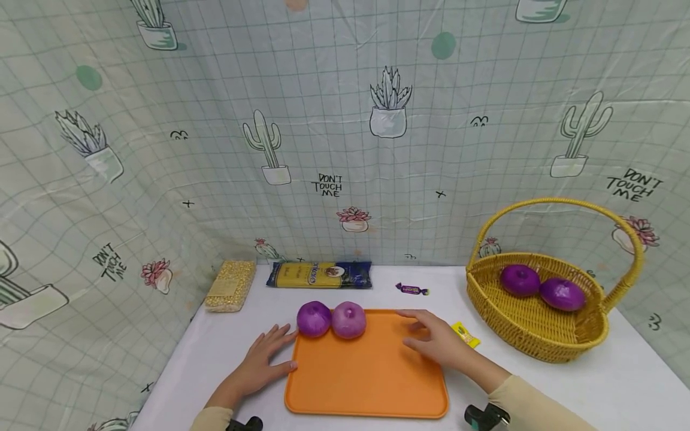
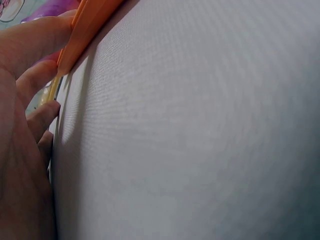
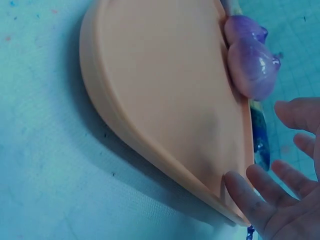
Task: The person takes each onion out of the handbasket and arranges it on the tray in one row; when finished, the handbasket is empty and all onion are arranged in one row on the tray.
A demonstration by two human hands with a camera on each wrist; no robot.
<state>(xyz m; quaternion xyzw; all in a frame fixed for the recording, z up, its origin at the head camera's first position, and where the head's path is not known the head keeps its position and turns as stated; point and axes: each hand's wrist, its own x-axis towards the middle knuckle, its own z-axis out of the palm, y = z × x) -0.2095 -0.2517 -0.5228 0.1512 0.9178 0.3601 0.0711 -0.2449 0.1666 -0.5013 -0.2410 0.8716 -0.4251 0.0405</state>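
An orange tray (image 1: pixel 366 383) lies on the white table, with two purple onions (image 1: pixel 314 318) (image 1: pixel 348 320) side by side at its far left corner. My left hand (image 1: pixel 268 354) lies flat on the table, fingers straight, touching the tray's left edge (image 2: pixel 75 40). My right hand (image 1: pixel 431 338) hovers open over the tray's far right corner (image 3: pixel 227 200), fingers spread, holding nothing. The onions (image 3: pixel 252 67) show at the tray's far rim in the right wrist view.
A yellow wicker basket (image 1: pixel 533 332) with two more purple onions (image 1: pixel 520 280) (image 1: pixel 562 294) stands at the right. A pasta packet (image 1: pixel 319 275), a bag of grains (image 1: pixel 232 285), a purple candy (image 1: pixel 412 290) and a yellow candy (image 1: pixel 466 334) lie near the patterned backdrop.
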